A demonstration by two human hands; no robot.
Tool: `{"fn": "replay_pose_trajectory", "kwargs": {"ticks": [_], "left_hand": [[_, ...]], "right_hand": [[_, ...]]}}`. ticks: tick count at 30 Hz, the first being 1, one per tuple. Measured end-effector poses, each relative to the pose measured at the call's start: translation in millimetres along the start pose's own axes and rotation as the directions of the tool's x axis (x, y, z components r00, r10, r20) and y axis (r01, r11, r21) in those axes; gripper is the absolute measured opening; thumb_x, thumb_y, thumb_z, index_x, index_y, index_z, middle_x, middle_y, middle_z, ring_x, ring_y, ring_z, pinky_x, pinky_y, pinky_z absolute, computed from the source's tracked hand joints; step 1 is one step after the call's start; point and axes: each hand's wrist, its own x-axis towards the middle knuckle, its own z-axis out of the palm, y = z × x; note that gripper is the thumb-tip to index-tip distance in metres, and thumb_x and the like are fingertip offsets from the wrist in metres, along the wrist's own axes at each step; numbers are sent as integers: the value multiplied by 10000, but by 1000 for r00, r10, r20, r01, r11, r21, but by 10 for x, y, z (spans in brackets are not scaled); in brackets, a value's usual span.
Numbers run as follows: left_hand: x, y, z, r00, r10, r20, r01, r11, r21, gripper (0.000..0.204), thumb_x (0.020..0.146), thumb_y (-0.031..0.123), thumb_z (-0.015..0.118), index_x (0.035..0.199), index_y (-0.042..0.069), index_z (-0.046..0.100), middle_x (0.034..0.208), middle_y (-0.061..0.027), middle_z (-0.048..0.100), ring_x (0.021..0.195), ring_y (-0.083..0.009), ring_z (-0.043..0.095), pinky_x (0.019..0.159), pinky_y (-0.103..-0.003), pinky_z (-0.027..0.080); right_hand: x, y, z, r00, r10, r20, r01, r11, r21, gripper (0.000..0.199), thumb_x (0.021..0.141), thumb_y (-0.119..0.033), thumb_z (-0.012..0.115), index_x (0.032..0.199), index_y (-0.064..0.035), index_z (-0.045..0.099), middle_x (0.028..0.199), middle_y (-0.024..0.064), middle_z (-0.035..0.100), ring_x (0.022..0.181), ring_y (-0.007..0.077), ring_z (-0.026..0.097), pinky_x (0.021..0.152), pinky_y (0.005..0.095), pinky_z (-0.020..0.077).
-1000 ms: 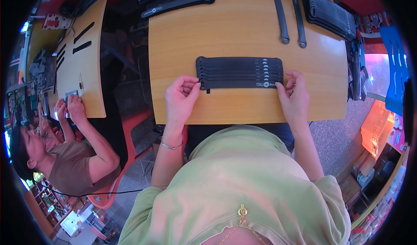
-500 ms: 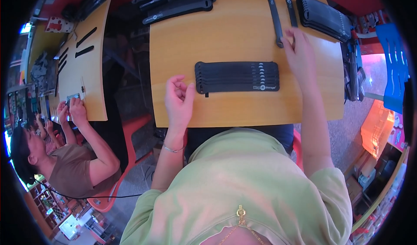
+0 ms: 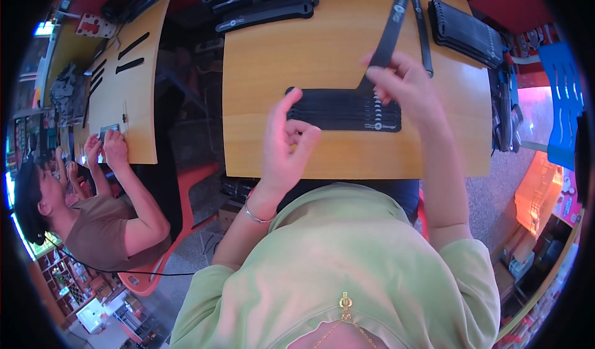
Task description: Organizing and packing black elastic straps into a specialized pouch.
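A single black storage strap [image 3: 393,30], long with rounded ends, is gripped near its lower end by my right hand [image 3: 406,89]. It slants up and to the right above the table. Below it lies an overlapping row of black straps [image 3: 341,115], stacked in steps with pale prints lined up at the right. My left hand [image 3: 288,135] is over the left end of that row, index finger extended and thumb apart, holding nothing I can see. Another loose strap [image 3: 422,36] lies on the table to the right of the held one.
A fanned stack of black straps [image 3: 465,32] lies at the table's far right, and bundled straps [image 3: 266,11] at the far left. The wooden table [image 3: 260,58] ends close before me. At a neighbouring table [image 3: 139,141] on the left, a person [image 3: 105,225] works with both hands.
My right hand has lifted the strap from the table and brought it left over the row. My left hand has moved right and up to the row's left end.
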Motion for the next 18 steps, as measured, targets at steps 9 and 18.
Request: {"fn": "replay_pose_trajectory", "kwargs": {"ticks": [9, 18], "left_hand": [[-189, -89, 20, 988, -66, 141, 71, 997, -27, 179, 882, -55, 554, 1055, -29, 591, 941, -86, 627, 764, -133, 641, 629, -219, 492], [-250, -267, -403, 986, -40, 160, 38, 999, 14, 225, 882, -59, 544, 1075, -4, 645, 969, -66, 530, 789, -137, 631, 660, -208, 501]], "right_hand": [[-686, 329, 292, 999, 11, 35, -18, 977, 213, 109, 829, 2, 624, 937, -1, 604, 796, 35, 591, 681, 82, 578, 609, 213, 476], [-1004, 661, -159, 960, 63, -271, -42, 996, 82, 123, 846, 9, 626, 968, -1, 643, 834, 21, 622, 716, 75, 584, 655, 200, 485]]}}
